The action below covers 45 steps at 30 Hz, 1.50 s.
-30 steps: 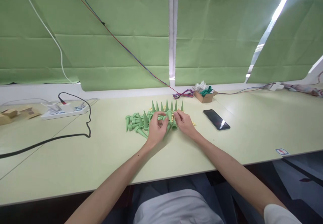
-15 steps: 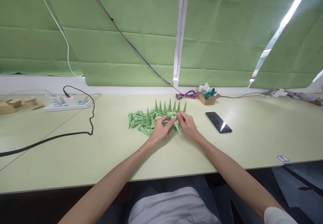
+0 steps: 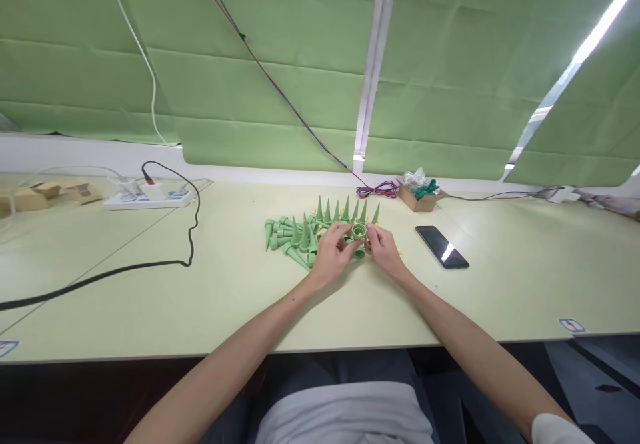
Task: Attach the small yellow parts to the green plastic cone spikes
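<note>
A green plastic watering spike [image 3: 359, 232] is between my hands, its round hollow end turned up toward me. My left hand [image 3: 331, 252] grips it from the left with thumb and fingers. At the rim's right side, my right hand [image 3: 384, 249] is closed in a pinch; whatever lies between those fingertips is too small to make out. Behind the hands, several green spikes [image 3: 346, 211] stand point up in a row, with small yellow pieces among them. More green spikes [image 3: 280, 233] lie heaped to the left, partly hidden by my left hand.
A black phone [image 3: 442, 247] lies to the right. Behind it sit a small cardboard box [image 3: 419, 201] with crumpled plastic and green material, and a coiled cable [image 3: 378, 189]. On the left are a power strip [image 3: 150, 197], a black cable [image 3: 125, 268] and cardboard pieces [image 3: 83, 193].
The held spike has turned: its point showed toward the lower right before, and now its hollow end faces up. Both hands remain close together. The camera view has shifted slightly.
</note>
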Motion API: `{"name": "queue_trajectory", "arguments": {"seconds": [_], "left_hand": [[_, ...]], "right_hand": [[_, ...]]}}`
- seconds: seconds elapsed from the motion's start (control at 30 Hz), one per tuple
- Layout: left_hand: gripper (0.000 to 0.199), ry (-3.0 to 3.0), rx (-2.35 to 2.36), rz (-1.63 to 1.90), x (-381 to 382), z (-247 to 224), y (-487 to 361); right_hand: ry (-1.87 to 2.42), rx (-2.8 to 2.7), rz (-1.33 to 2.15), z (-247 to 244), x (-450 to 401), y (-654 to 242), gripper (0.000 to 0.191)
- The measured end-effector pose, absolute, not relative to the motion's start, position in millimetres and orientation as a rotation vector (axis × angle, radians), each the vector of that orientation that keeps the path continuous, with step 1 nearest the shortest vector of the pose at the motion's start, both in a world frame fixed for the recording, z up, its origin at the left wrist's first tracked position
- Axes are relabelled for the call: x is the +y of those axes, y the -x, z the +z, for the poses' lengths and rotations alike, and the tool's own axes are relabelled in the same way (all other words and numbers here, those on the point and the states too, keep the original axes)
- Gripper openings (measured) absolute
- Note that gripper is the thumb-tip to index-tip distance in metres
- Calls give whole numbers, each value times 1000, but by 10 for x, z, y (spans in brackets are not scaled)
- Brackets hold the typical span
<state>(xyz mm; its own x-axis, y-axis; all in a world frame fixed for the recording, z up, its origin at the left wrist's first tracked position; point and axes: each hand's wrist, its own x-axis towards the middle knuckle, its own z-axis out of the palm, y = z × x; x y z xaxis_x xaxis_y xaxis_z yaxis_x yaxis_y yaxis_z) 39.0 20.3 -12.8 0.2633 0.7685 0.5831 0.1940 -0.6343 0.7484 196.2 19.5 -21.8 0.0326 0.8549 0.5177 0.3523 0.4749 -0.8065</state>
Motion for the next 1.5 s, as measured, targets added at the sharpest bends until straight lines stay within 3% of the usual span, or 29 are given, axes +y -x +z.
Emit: {"name": "queue_trajectory", "arguments": {"seconds": [0.4, 0.63, 1.07, 1.5], "left_hand": [[30, -1778, 898, 1336, 130, -60, -435], [64, -1435, 805, 1099, 183, -34, -419], [51, -1358, 700, 1009, 96, -45, -446], [30, -1775, 763, 1076, 70, -57, -421]], "right_hand": [[1090, -1477, 482, -177, 172, -1956, 50], [1093, -1596, 388, -127, 132, -1989, 46], [1134, -1757, 335, -105, 115, -2012, 42], [1153, -1707, 318, -93, 173, -1999, 45]]}}
